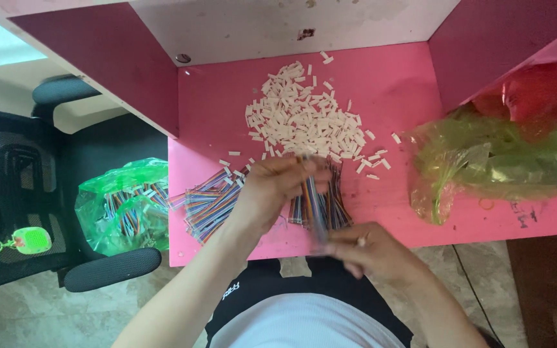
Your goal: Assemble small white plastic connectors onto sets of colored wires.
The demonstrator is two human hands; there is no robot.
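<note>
Mid-frame, the left hand (272, 187) and right hand (365, 251) both clamp fingers on a rainbow ribbon cable (314, 200), seemingly fitting a white connector (361, 241); seating it squarely seems next.

Left hand (272, 187) over the desk (407, 96) near its front edge, pile of small connector pieces (304, 119) just behind it, ribbon cables (204, 206) on the desk to its left, right hand (369, 251) nearer the body, plastic bag (485, 161) far right, another bag of cables (127, 206) on the chair (27, 193) left.
</note>
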